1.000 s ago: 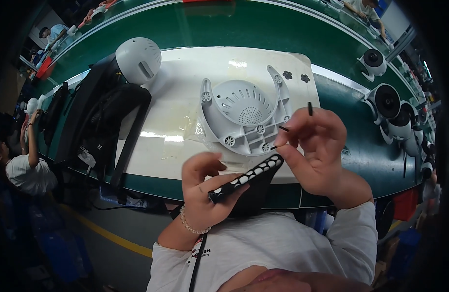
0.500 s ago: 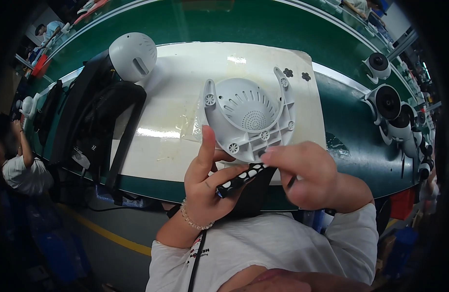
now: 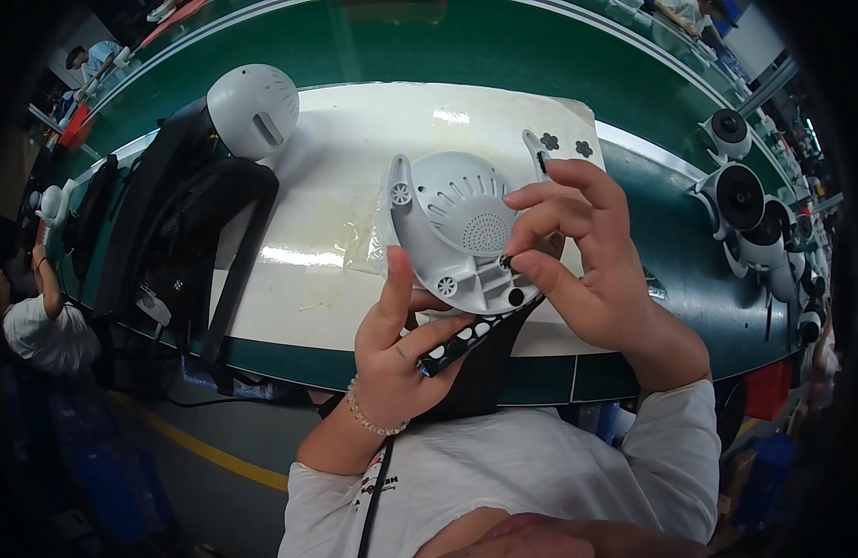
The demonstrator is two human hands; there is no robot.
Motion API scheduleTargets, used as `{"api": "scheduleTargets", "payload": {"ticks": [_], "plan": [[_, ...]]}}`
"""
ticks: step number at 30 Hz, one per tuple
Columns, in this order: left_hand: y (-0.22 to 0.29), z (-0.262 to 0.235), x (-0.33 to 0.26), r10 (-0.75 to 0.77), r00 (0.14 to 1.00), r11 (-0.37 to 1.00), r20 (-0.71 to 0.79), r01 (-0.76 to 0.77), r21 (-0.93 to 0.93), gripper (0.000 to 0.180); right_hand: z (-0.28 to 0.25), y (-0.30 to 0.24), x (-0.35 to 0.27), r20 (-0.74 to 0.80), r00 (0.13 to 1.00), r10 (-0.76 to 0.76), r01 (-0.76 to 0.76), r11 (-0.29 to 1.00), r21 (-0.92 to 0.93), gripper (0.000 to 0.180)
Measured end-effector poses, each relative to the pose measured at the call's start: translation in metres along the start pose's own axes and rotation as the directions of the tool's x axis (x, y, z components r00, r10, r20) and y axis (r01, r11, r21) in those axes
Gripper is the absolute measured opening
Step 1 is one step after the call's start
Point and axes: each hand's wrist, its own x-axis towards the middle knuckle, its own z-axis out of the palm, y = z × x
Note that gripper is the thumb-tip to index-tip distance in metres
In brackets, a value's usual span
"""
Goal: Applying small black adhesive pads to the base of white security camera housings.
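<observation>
A white plastic housing [image 3: 419,244] with a slotted, perforated bowl and two upright arms lies in front of me. My left hand [image 3: 401,349] is closed around a black strip [image 3: 452,346] with white round spots at its near edge; its thumb is raised beside the housing. Over the housing's right side, my right hand [image 3: 582,251] has thumb and a finger pinched at a small black round pad [image 3: 506,263], by a round socket. Another black round pad [image 3: 516,297] sits on the near rim. Something small and black shows at my right index fingertip.
A white rounded housing [image 3: 254,110] rests on a black bag [image 3: 182,205] at the left. Two dark flower-shaped pieces [image 3: 566,145] lie on the white board [image 3: 354,121]. Several white-and-black camera-like units [image 3: 740,195] stand at the right. A person [image 3: 47,321] is at the far left.
My right hand has moved up from the black strip onto the housing's right side, its fingers spreading. A black round pad now shows on the near rim. The left hand has barely moved.
</observation>
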Motion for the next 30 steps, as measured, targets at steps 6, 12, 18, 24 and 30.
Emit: {"api": "scheduleTargets", "payload": {"ticks": [6,12,18,24,30], "plan": [[0.0,0.0,0.0,-0.027,1.0,0.999,0.014,0.027,-0.016,0.028,-0.001,0.003,-0.009,0.053,0.985,-0.164,0.172,0.945,-0.278,0.06],[0.0,0.001,0.002,-0.021,1.0,1.0,0.013,0.021,-0.014,0.029,0.004,0.009,-0.008,-0.09,0.99,-0.111,0.112,0.994,0.008,0.06],[-0.001,0.001,0.0,-0.025,1.0,1.0,0.009,0.025,-0.018,0.028,0.004,0.004,-0.006,-0.027,0.998,-0.053,0.051,0.997,-0.051,0.06],[-0.001,0.003,-0.001,-0.043,0.999,0.999,0.016,0.044,-0.018,0.027,0.007,0.01,-0.008,-0.115,0.925,-0.362,0.283,0.86,-0.425,0.051],[0.0,0.003,0.0,-0.045,0.999,0.999,0.027,0.045,-0.023,0.026,-0.001,-0.011,-0.013,0.083,0.912,-0.402,0.349,0.652,-0.673,0.035]]}}
